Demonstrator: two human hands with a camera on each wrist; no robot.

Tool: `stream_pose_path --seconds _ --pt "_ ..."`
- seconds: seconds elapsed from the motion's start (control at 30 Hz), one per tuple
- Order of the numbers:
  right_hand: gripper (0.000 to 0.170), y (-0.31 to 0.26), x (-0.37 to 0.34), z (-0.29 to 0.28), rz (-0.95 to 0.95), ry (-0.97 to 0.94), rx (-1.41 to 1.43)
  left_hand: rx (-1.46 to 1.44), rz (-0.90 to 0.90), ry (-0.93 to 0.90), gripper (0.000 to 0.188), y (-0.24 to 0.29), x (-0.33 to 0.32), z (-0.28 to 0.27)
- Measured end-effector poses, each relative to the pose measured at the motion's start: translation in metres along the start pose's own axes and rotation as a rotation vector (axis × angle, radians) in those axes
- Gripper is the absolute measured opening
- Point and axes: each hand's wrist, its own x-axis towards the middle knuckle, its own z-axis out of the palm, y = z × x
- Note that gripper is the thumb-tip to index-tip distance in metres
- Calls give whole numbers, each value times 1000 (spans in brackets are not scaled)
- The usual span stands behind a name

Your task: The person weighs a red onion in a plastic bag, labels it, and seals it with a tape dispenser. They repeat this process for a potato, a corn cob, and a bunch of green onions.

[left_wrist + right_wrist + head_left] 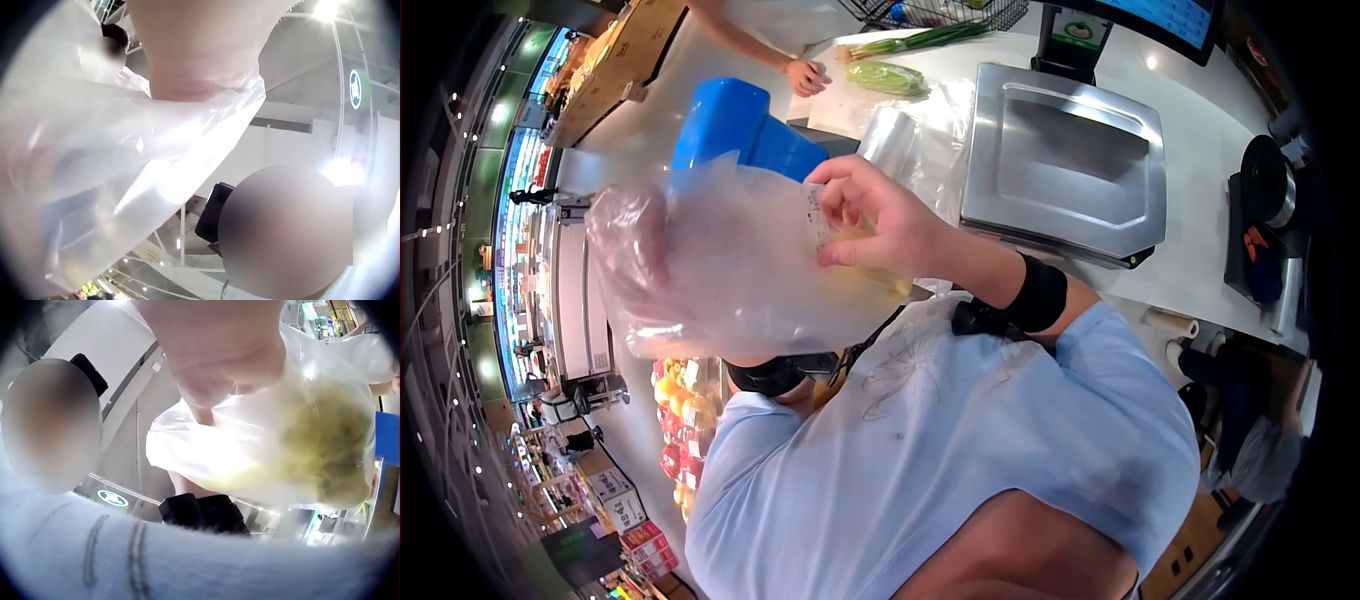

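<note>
A cloudy clear plastic bag [730,260] hangs up in front of the chest, with yellow-green produce [331,437] blurred inside it. My right hand [890,225] is at the bag's right side, thumb and forefinger pinching a small white printed label [813,215] against the plastic. My left hand [640,240] shows only as a dim shape through the film at the bag's far left. In the left wrist view its wrist [200,75] passes behind the bag's edge and the fingers are hidden, so I cannot tell how they lie.
A steel weighing scale [1060,160] with a screen [1180,20] stands on the white counter [1180,270]. Spring onions [920,40] and a wrapped green vegetable [887,78] lie behind. A blue bin [730,125] stands beyond the bag. Another person's hand [807,77] rests near the counter.
</note>
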Motion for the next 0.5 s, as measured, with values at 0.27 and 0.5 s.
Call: stream_pose_path --seconds 0.27,0.5 --pt "60 -19 20 21 300 -212 430 -209 76 -65 22 14 5 6" --pt "62 23 58 16 405 -184 -198 -270 160 -71 29 30 6 4"
